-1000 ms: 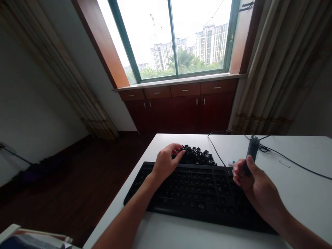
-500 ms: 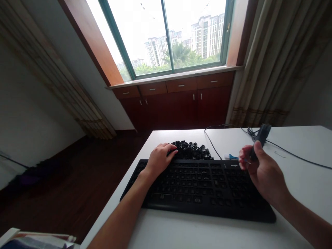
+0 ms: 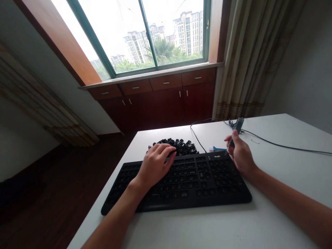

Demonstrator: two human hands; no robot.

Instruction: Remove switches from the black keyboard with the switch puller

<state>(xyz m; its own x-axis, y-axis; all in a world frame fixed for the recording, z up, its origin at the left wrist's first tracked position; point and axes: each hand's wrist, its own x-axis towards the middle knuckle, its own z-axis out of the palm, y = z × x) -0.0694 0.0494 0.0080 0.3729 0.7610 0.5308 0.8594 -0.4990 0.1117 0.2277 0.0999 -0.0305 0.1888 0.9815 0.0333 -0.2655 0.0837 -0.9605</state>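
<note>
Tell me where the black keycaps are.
In the head view, the pile of black keycaps lies on the white desk, just past the black keyboard, by the left hand.

"What can I read from here?"

"The black keyboard [image 3: 176,183] has a small pale logo [image 3: 217,156] on its top edge, above the right-hand keys."

"To me it looks like 'Ruijie', but it's blurred. And the keys [image 3: 186,178]?"

"Their legends are too small for me to read."

Black keyboard [image 3: 207,180], white desk [image 3: 207,226]
</note>
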